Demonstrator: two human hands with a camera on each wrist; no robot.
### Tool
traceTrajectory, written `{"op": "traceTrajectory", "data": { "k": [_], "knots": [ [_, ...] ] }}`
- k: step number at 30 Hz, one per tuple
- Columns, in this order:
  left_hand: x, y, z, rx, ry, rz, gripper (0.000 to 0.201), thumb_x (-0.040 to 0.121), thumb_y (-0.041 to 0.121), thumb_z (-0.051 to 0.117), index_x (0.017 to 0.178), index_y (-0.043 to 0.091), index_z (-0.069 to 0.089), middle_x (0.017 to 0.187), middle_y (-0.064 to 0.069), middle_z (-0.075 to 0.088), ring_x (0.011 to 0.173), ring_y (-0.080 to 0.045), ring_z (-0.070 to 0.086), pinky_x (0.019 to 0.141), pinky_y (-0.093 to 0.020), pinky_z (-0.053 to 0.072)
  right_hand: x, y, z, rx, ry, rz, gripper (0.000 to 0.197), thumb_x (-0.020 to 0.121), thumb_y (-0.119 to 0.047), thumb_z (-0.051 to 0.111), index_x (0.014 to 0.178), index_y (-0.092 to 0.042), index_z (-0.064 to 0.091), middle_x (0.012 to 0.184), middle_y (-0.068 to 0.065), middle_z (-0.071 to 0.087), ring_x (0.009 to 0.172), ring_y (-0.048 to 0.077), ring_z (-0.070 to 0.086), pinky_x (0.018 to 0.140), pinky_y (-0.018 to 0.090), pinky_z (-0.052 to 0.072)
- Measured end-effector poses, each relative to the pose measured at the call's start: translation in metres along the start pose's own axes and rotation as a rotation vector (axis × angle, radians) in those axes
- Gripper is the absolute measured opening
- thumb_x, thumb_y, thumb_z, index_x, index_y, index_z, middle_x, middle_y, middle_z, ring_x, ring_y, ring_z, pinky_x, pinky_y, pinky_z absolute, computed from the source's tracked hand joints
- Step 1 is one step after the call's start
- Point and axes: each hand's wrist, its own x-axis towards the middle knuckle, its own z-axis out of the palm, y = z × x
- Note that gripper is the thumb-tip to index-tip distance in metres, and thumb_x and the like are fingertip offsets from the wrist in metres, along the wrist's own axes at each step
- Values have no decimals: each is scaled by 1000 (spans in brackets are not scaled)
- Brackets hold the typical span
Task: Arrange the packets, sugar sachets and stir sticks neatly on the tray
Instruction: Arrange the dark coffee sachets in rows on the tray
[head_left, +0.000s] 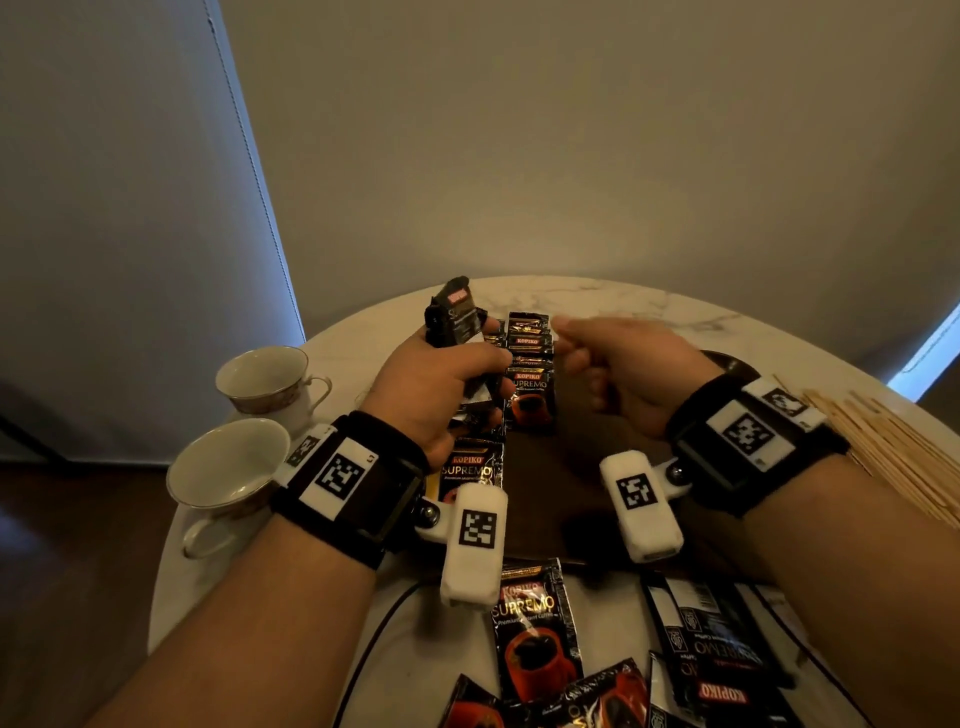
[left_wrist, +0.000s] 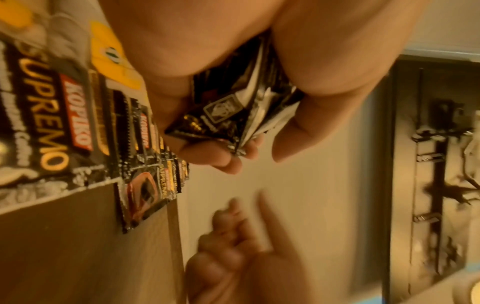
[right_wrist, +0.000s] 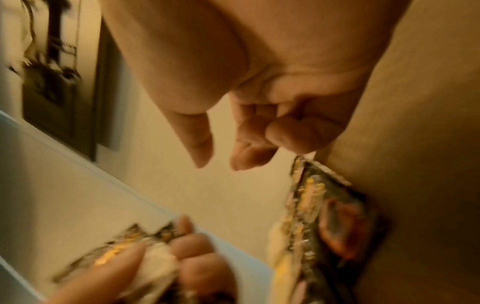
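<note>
from my remote seat: my left hand (head_left: 441, 384) grips a fanned bundle of coffee packets (head_left: 457, 317) above the dark tray (head_left: 582, 499), thumb and fingers curled round the stack. my right hand (head_left: 618, 374) hovers beside it over the tray, fingers loosely curled with thumb and forefinger apart, and as far as the right wrist view shows it holds nothing.

a row of packets (head_left: 530, 374) lies overlapped on the tray's far half, running away from me, and one more packet (head_left: 470, 467) lies at the tray's left edge under my left wrist. loose packets (head_left: 535, 629) wait on the marble surface (head_left: 623, 301) near me. the stir sticks (head_left: 904, 447) sit in a heap to my right, off the tray. two cups (head_left: 228, 467) stand to the left. i see no sugar sachets for certain.

the step in hand looks like feeding packets one at a time from the bundle to the row. to do it well, i would pinch only the top packet by its corner, keep the bundle squeezed so the rest don't slide out, and lay each one label up, edges square with its neighbour, matching the overlap already set.
</note>
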Motion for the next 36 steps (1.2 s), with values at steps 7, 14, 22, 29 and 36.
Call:
{"op": "traceTrajectory", "data": {
  "k": [7,14,22,29,36],
  "knots": [
    [-7,-2,7,430,-147,190,34,73,-9,80,95,13,68,81,2,73,75,-11,73,65,-27,58,-33,-24,31,-261,-204,-215,36,82,-55,76,80,-20,67,70,0,62,56,12,53,49,24,43],
    [-11,3,6,310,-207,135,50,74,3,87,120,11,68,107,-8,78,100,-23,76,82,-38,63,-28,-21,24,162,-65,-226,20,95,-1,55,78,-6,64,72,6,68,56,16,63,49,31,53],
    [2,-3,-3,71,-89,44,55,77,-2,81,129,-3,62,116,-25,72,105,-41,73,81,-53,60,-10,10,16,357,-60,-162,14,99,-9,48,109,-3,57,90,14,65,67,20,67,57,32,59],
    [6,-11,-3,246,-55,120,47,76,-7,82,120,4,68,108,-13,78,101,-30,76,88,-48,61,3,26,8,261,-178,-234,23,81,-21,74,102,-14,72,100,9,75,83,24,71,68,35,58],
    [5,-7,-2,138,-36,19,39,87,-3,71,125,3,65,110,-16,77,103,-35,74,84,-54,61,5,25,8,381,-51,-140,13,96,-23,63,97,-12,70,86,4,73,72,18,67,63,32,49]
  ]
}}
